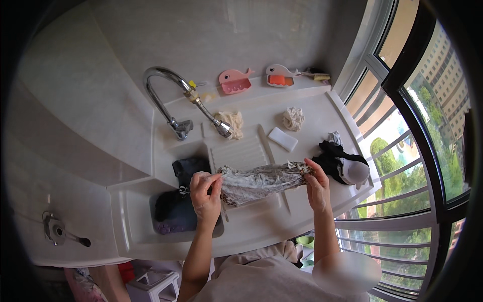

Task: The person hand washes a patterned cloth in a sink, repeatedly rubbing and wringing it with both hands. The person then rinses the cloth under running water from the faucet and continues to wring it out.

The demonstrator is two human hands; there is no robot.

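A wet brown-patterned garment (264, 183), covered in whitish suds, is stretched between my hands over the ribbed washboard (236, 153) of the white sink. My left hand (205, 196) pinches its left end between thumb and fingers. At the other end, my right hand (318, 185) grips the bunched edge in the same way. Beneath and left of my left hand lies the basin (220, 229), with dark clothes (168, 205) in water. A white bar of soap (283, 139) rests beyond the garment. The exact kind of garment cannot be made out.
A chrome faucet (166, 95) arches over the sink. Beige cloths (293, 119) lie at the back. Black clothing with a pale bra cup (354, 171) sits at the right edge. Two whale-shaped soap dishes (235, 83) and a brush (320, 77) line the ledge. Barred windows stand right.
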